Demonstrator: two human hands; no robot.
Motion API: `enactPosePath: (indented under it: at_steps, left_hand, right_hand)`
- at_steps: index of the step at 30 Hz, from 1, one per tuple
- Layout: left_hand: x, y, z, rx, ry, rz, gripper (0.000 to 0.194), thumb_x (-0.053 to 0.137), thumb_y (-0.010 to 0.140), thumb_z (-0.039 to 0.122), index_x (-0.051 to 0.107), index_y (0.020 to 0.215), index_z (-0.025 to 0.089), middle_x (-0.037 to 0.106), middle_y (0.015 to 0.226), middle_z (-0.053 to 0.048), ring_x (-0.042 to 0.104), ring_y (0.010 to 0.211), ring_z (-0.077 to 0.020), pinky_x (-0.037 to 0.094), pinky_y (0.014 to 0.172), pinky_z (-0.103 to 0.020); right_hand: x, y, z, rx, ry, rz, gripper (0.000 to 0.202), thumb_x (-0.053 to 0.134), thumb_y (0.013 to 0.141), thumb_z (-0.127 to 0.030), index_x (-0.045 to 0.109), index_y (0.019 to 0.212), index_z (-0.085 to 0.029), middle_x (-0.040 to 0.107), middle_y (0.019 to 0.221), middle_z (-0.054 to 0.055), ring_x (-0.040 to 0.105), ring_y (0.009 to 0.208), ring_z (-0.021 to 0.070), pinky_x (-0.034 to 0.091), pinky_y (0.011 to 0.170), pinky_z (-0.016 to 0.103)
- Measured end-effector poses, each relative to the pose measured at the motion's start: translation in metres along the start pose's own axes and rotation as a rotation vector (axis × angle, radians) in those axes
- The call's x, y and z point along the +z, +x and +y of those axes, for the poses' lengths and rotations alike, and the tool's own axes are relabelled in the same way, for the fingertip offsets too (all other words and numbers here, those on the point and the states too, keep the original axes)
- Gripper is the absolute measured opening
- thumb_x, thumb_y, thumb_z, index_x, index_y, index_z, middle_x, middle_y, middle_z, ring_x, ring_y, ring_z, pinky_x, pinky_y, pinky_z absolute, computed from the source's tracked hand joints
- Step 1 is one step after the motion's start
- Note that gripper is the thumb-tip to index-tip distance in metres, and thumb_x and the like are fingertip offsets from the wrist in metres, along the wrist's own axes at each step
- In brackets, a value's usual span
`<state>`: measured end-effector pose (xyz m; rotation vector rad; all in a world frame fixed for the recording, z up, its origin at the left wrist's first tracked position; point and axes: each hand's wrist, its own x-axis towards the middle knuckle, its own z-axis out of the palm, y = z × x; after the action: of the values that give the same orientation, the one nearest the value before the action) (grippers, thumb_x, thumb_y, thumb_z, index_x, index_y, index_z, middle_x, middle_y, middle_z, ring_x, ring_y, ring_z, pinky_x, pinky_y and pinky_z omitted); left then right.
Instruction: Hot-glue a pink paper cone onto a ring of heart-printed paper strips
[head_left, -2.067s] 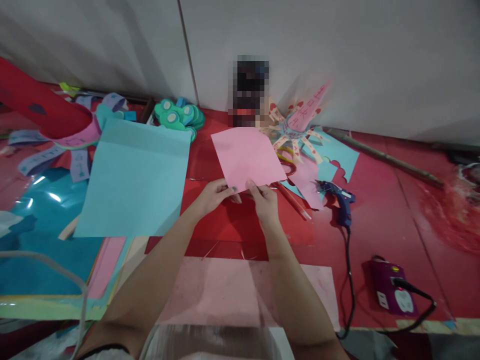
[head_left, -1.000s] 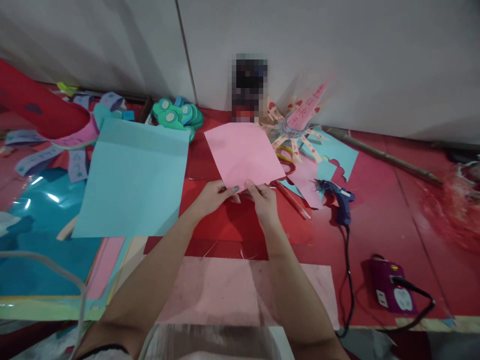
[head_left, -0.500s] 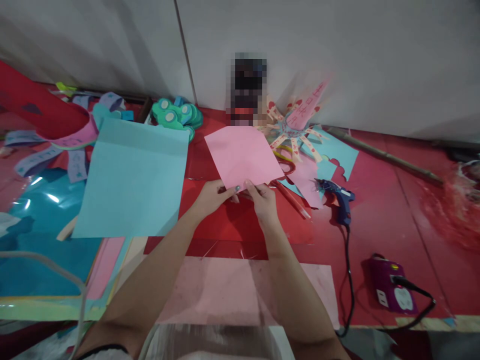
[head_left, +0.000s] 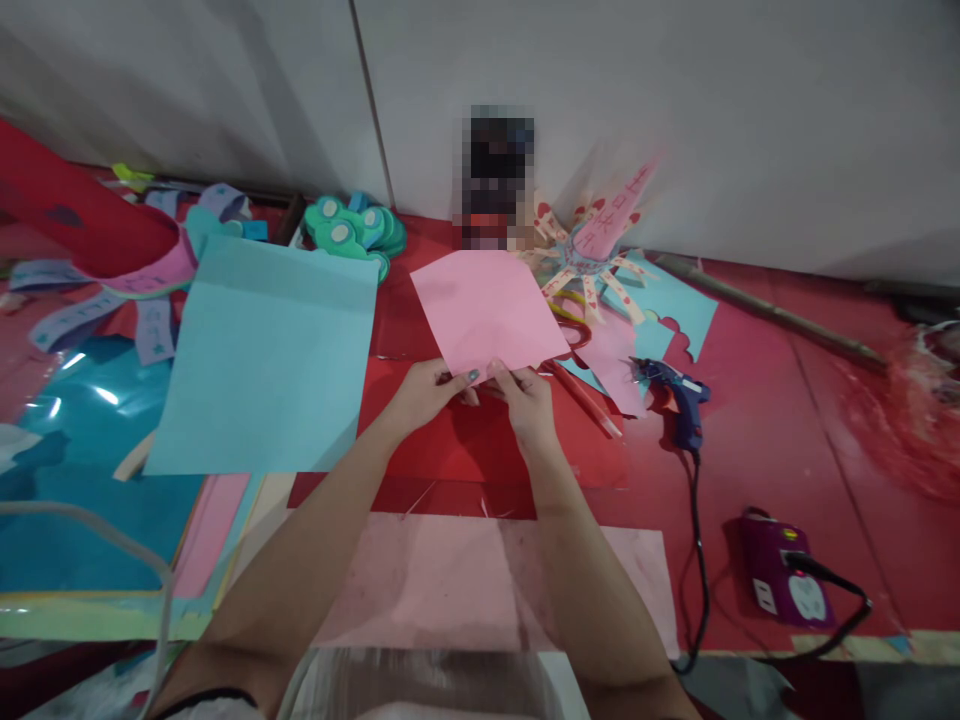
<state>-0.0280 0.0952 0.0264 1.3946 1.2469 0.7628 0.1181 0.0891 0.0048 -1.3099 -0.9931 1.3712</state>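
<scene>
A pink sheet of paper (head_left: pixel 491 310) is held up by its near edge in both hands. My left hand (head_left: pixel 435 390) pinches it with the thumb on top, fingers curled beneath. Close beside it, my right hand (head_left: pixel 517 395) grips the same edge, its thumb lying over the paper. Beneath the hands lies a red sheet (head_left: pixel 465 440) on the red table. Just right of the pink paper are scissors (head_left: pixel 574 330) with red and yellow handles, partly covered, and a red pen (head_left: pixel 585 397). A large light-blue sheet (head_left: pixel 274 370) lies to the left.
At right lie a blue glue gun (head_left: pixel 679 395), its black cord, and a purple power adapter (head_left: pixel 787 570). A pink paper cone (head_left: pixel 611 215) with curled strips stands behind. Green paper shapes (head_left: pixel 352 230) are stacked by the wall. A bamboo stick (head_left: pixel 780 315) lies at back right.
</scene>
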Motion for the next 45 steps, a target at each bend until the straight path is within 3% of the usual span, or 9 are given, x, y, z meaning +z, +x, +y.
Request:
enactPosePath:
  at_steps: [20, 28, 45]
  left_hand:
    - [0.0005, -0.0007, 0.0050, -0.037, -0.004, 0.013, 0.026, 0.051, 0.083, 0.030, 0.061, 0.066, 0.013, 0.068, 0.062, -0.005, 0.063, 0.061, -0.0120, 0.050, 0.064, -0.022]
    - [-0.0007, -0.0005, 0.0003, -0.013, -0.023, 0.006, 0.030, 0.052, 0.082, 0.037, 0.062, 0.068, 0.012, 0.068, 0.063, -0.005, 0.063, 0.063, -0.0129, 0.050, 0.066, -0.023]
    - [-0.0004, -0.0008, 0.0013, -0.018, 0.031, 0.019, 0.023, 0.053, 0.082, 0.028, 0.063, 0.068, 0.013, 0.069, 0.063, -0.004, 0.064, 0.061, -0.0119, 0.051, 0.064, -0.022]
  right_hand:
    - [-0.0017, 0.0003, 0.0022, -0.011, -0.039, 0.014, 0.038, 0.059, 0.070, -0.052, 0.060, 0.067, -0.014, 0.058, 0.066, 0.001, 0.056, 0.067, 0.0119, 0.049, 0.071, 0.027]
    - [-0.0007, -0.0002, 0.0014, 0.015, -0.038, 0.012, 0.038, 0.059, 0.069, -0.053, 0.058, 0.066, -0.014, 0.056, 0.066, 0.000, 0.056, 0.069, 0.0125, 0.049, 0.070, 0.027]
    - [-0.0003, 0.0003, 0.0030, 0.019, 0.024, 0.008, 0.035, 0.062, 0.069, -0.050, 0.063, 0.070, -0.015, 0.063, 0.070, 0.002, 0.060, 0.071, 0.0140, 0.052, 0.073, 0.030]
